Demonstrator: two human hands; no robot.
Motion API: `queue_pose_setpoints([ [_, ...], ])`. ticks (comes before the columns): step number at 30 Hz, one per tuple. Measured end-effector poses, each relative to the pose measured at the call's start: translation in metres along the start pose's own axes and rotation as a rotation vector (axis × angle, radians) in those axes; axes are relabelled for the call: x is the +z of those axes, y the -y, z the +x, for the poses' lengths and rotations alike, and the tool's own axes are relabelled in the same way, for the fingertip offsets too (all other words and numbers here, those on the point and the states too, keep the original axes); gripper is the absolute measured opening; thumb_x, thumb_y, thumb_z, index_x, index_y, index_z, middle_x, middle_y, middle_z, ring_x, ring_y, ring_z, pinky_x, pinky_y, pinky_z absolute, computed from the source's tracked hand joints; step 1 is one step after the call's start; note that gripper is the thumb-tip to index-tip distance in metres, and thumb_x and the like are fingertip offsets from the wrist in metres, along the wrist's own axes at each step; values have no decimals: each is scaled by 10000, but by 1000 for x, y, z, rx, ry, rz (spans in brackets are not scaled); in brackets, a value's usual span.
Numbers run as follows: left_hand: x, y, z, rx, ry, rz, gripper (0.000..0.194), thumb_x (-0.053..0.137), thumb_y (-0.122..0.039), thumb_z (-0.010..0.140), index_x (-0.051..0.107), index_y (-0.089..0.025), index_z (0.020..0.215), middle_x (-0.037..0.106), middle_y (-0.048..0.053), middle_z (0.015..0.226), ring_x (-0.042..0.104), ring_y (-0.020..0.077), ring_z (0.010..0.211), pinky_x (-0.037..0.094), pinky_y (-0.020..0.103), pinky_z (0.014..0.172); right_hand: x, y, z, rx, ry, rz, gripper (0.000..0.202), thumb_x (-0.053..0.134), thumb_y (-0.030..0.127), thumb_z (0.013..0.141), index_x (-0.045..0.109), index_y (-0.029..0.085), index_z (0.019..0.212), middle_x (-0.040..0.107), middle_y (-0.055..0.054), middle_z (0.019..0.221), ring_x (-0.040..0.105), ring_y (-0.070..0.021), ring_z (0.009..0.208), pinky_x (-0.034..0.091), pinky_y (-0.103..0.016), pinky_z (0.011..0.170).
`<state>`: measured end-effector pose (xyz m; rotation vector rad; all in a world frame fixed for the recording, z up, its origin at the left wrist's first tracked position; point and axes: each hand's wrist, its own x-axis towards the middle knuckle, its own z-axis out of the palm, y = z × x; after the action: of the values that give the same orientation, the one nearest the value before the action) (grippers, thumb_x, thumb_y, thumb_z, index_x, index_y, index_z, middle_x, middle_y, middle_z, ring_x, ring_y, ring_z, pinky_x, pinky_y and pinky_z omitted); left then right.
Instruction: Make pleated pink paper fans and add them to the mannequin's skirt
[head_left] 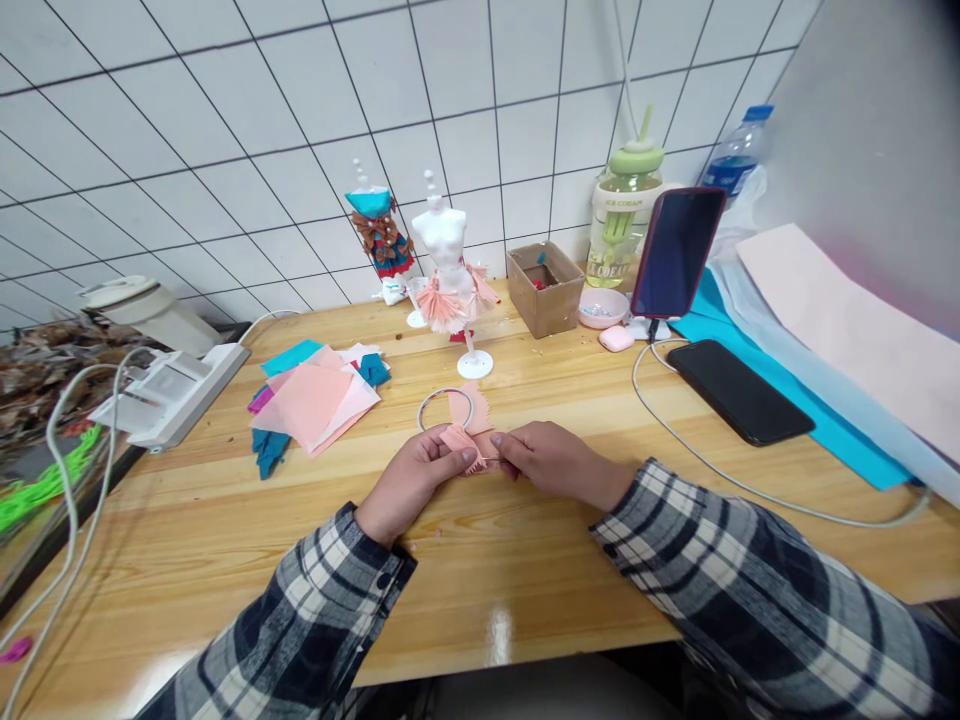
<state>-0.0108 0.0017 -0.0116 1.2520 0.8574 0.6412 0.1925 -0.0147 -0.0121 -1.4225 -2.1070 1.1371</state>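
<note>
peach paper (478,404), jagged along one edge, lies partly bunched.

A paper piece (459,440) sits between the fingers of the left hand (412,480) and right hand (551,455), above the table (495,570). Just beyond the left fingers lies a ring (445,390). Farther ahead stands a dress form (442,235); a second form (381,240) stands behind it, leftward. Left of the fingers: stacked sheets (309,398); farther left, a power strip (202,390). Ahead and right: a box (544,312), then a bowl (600,320). Right: a flat phone (739,390), large sheets (847,300) farther out.
</note>
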Motion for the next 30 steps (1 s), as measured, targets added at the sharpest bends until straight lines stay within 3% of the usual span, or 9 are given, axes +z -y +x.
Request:
queue_pose_setpoints([
  [30,2,0,0,3,-13,-40,145,680,-290,813,628,-156,787,664,13,800,619,158,796,458,292,801,0,0,0,31,-53,-49,493,303,369,963,595,179,614,594,0,637,503,-122,613,289,-261,621],
])
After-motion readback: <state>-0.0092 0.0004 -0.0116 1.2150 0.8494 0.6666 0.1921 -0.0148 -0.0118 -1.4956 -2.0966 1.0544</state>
